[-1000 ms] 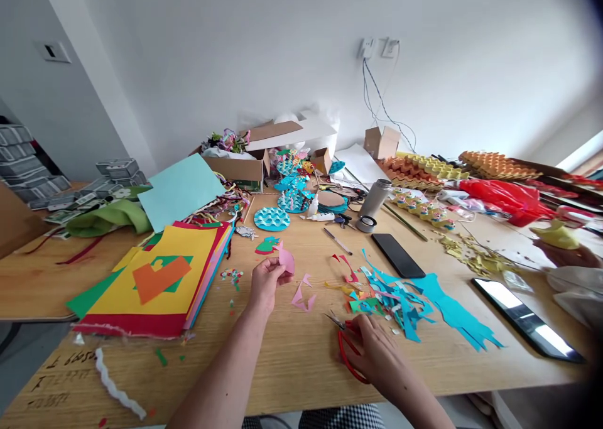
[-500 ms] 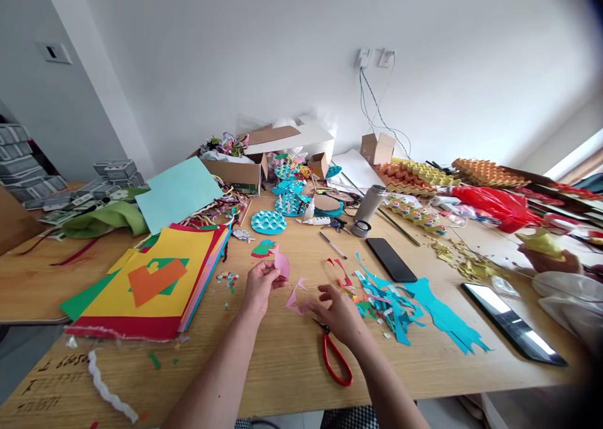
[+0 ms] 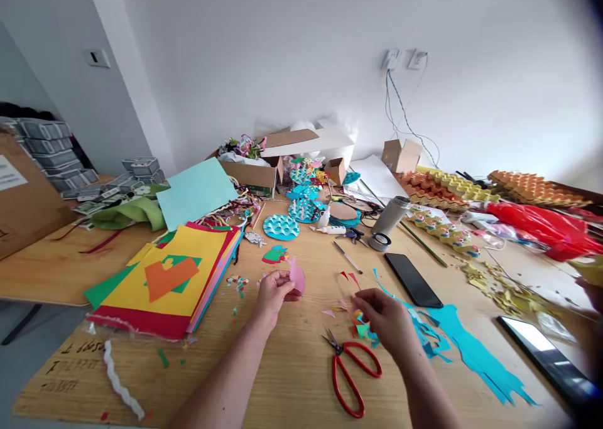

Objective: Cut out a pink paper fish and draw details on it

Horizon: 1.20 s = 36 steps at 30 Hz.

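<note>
My left hand [image 3: 276, 296] is closed on a pink paper cutout [image 3: 297, 277], a rounded shape with a small tail-like tip, pinched between thumb and fingers above the table. Over the pile of paper scraps, my right hand [image 3: 384, 316] has its fingers drawn together at a pink paper scrap [image 3: 347, 304], partly blurred. Red-handled scissors [image 3: 347, 372] lie between my forearms, blades parted and untouched. Blue paper scraps [image 3: 431, 335] are partly hidden behind my right hand. Beyond my left hand lies a green and red paper cutout [image 3: 275, 254].
To the left is a stack of coloured paper [image 3: 188, 297]. Blue wavy-topped disc [image 3: 281, 227], glue bottle [image 3: 332, 230], pen [image 3: 347, 257], open flask [image 3: 391, 215] and black phone [image 3: 413, 280] stand or lie beyond my hands. A second phone [image 3: 546, 353] is at the right.
My right hand has moved right to the scrap pile, and the larger pink offcuts have left the middle. The scissors now show fully, handles spread. The view has turned left.
</note>
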Each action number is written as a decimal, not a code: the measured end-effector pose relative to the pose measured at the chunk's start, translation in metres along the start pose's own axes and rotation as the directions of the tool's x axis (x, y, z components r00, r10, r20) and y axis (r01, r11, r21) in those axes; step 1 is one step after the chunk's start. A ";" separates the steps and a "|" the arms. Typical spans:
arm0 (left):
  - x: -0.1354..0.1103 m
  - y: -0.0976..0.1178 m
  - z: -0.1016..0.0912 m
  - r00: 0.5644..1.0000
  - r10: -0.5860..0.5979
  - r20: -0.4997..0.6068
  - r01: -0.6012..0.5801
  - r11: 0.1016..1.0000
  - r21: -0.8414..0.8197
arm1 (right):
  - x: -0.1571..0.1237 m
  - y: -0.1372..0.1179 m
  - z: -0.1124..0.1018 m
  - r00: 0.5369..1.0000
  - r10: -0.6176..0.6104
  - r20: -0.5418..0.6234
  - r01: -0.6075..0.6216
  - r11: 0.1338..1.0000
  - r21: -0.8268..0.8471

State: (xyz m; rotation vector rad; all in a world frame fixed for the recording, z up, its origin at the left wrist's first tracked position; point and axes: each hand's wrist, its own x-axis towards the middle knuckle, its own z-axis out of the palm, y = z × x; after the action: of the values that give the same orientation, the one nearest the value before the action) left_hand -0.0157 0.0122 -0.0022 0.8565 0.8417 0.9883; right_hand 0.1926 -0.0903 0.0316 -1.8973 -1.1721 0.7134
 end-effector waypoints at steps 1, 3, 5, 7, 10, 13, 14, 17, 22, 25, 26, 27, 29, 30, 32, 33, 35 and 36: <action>-0.001 0.000 0.001 1.000 -0.004 0.010 0.004 1.000 0.006 | 0.001 0.005 -0.010 0.999 0.008 -0.051 -0.008 1.000 -0.002; -0.002 0.000 0.002 0.999 -0.012 0.037 0.011 1.000 0.024 | 0.003 0.013 -0.022 0.995 0.013 -0.101 -0.023 0.995 -0.099; -0.003 -0.001 0.004 0.997 -0.015 0.071 0.012 0.999 0.050 | 0.003 0.016 -0.024 0.985 -0.032 -0.168 -0.012 0.967 -0.253; -0.005 -0.003 0.006 0.994 -0.012 0.112 0.002 0.996 0.087 | 0.002 0.012 -0.016 0.983 -0.078 -0.167 0.023 0.951 -0.308; -0.009 -0.007 0.010 0.981 -0.009 0.193 -0.022 0.987 0.158 | 0.003 -0.007 0.001 0.999 -0.038 -0.008 0.037 0.992 -0.119; -0.014 -0.009 0.015 0.956 -0.020 0.293 -0.051 0.971 0.232 | 0.006 -0.025 0.015 0.982 -0.024 0.187 0.003 0.994 0.111; -0.016 -0.010 0.016 0.948 -0.022 0.319 -0.064 0.965 0.254 | 0.008 -0.029 0.018 0.969 -0.035 0.244 -0.002 0.989 0.151; -0.018 -0.009 0.016 0.931 -0.015 0.365 -0.105 0.946 0.306 | 0.014 -0.032 0.024 0.931 -0.057 0.360 -0.005 0.986 0.169; -0.017 -0.012 0.015 0.934 0.015 0.356 -0.138 0.937 0.322 | 0.023 -0.031 0.025 0.929 -0.046 0.368 -0.021 0.984 0.176; -0.013 -0.012 0.014 0.970 0.091 0.224 -0.154 0.948 0.280 | 0.031 -0.034 0.025 0.947 -0.014 0.320 -0.062 0.972 0.227; -0.010 -0.011 0.013 0.980 0.131 0.151 -0.167 0.952 0.258 | 0.035 -0.035 0.026 0.956 -0.009 0.294 -0.068 0.966 0.250; -0.008 -0.009 0.012 0.982 0.172 0.073 -0.185 0.954 0.235 | 0.039 -0.036 0.028 0.964 -0.004 0.265 -0.071 0.960 0.272; -0.004 -0.005 0.008 0.966 0.247 -0.081 -0.228 0.954 0.195 | 0.051 -0.038 0.036 0.978 0.014 0.207 -0.081 0.944 0.318; -0.002 -0.002 0.006 0.948 0.281 -0.151 -0.255 0.952 0.171 | 0.058 -0.040 0.042 0.983 0.025 0.184 -0.087 0.937 0.338; -0.001 0.003 0.002 0.901 0.337 -0.273 -0.317 0.941 0.116 | 0.072 -0.044 0.059 0.986 0.050 0.156 -0.104 0.928 0.358; -0.001 0.005 0.001 0.878 0.354 -0.322 -0.344 0.935 0.090 | 0.080 -0.046 0.070 0.987 0.064 0.150 -0.115 0.927 0.358; -0.001 0.008 -0.001 0.846 0.365 -0.389 -0.376 0.925 0.050 | 0.094 -0.052 0.093 0.984 0.089 0.155 -0.138 0.931 0.338; -0.001 0.009 -0.001 0.839 0.359 -0.408 -0.377 0.925 0.038 | 0.101 -0.055 0.104 0.982 0.101 0.162 -0.149 0.937 0.317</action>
State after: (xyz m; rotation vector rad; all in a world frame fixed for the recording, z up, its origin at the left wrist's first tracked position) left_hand -0.0201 0.0146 0.0055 0.8008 1.0245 1.5611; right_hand 0.1278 0.0498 0.0153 -1.6697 -0.9531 1.0618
